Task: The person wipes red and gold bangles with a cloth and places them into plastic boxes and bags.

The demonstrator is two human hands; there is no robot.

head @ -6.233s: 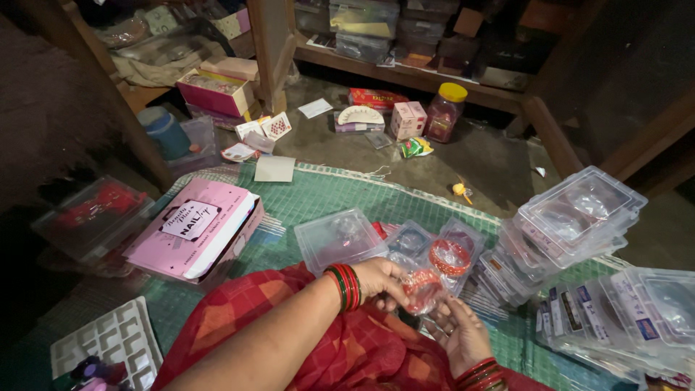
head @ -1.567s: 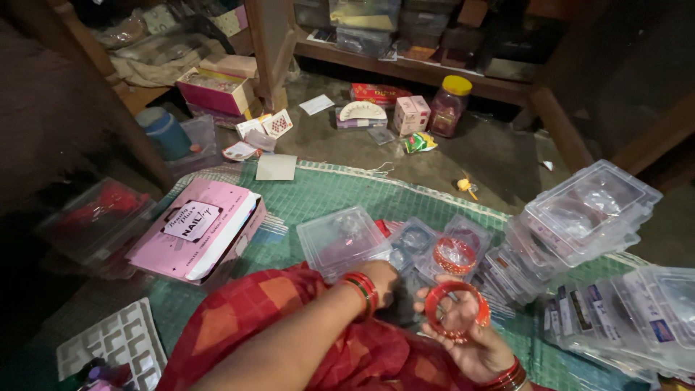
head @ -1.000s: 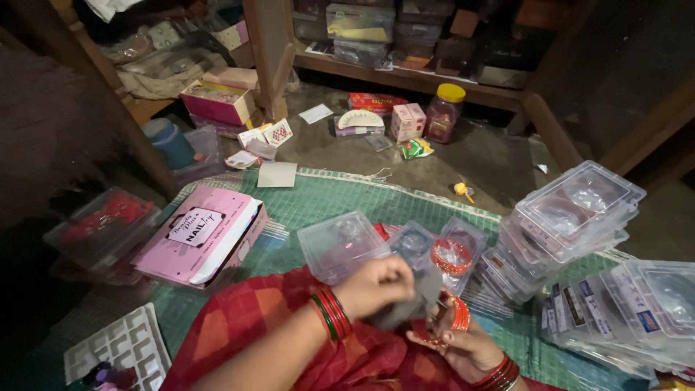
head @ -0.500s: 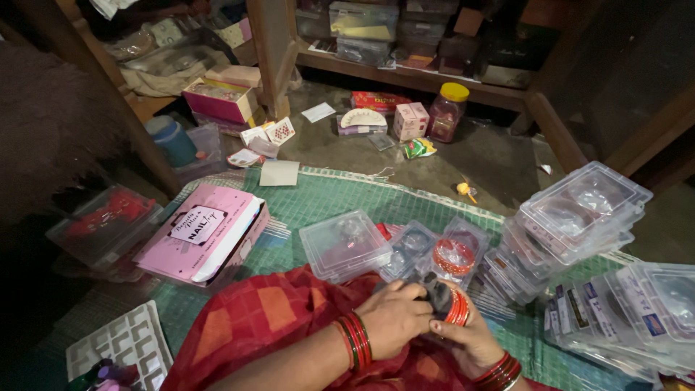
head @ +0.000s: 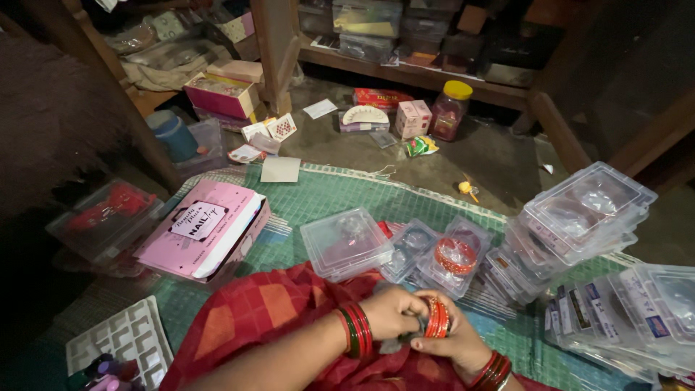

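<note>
Both hands meet low over the lap, on the red checked cloth [head: 268,318]. The right hand [head: 456,346] cups a stack of red bangles [head: 436,317] from below, its grip pinching them edge-on, while the left hand [head: 391,311] is closed on the same stack from the side, with something grey between the fingers that cannot be made out. The step in hand looks like gathering a set of bangles together; the next move would seem to call for an open clear case within reach. Just beyond the hands, on the green mat [head: 340,199], lies an open clear case [head: 456,257] with a red bangle inside, beside a shut clear box [head: 346,242]. To the right rises a leaning stack of clear cases [head: 579,217], with labelled ones in front of it. To the left lies a flat pink box [head: 203,232] with a dark label. Farther off on the floor stand a small pink carton [head: 413,118] and a yellow-lidded jar [head: 450,111].
</note>
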